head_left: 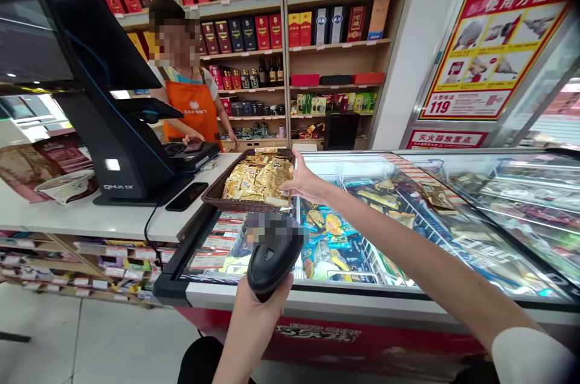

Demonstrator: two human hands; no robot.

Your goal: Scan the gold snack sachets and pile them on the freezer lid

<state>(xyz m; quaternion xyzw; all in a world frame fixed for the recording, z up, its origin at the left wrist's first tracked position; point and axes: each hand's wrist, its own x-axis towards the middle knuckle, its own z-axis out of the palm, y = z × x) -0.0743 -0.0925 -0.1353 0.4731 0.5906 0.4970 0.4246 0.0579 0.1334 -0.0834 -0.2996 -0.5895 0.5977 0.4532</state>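
My left hand [258,305] is wrapped round the handle of a black barcode scanner [274,260], its head pointing away from me towards the basket. A brown woven basket [215,194] sits across the counter's end and the freezer's near left corner, filled with gold foil packets [244,179]. At the basket's right side, my right hand [304,180] is closed at the edge of one larger gold packet [276,182]. One finger stretches along the basket's far right edge. Part of the grip is hidden behind the packet and rim.
A glass-topped chest freezer [317,293] with frozen packs spans the front. On the white counter [131,224] are a black checkout terminal [118,112] and a phone [186,196]. A person in an orange apron [193,106] stands behind, one hand near a small device. Stocked shelves [226,55] line the wall.
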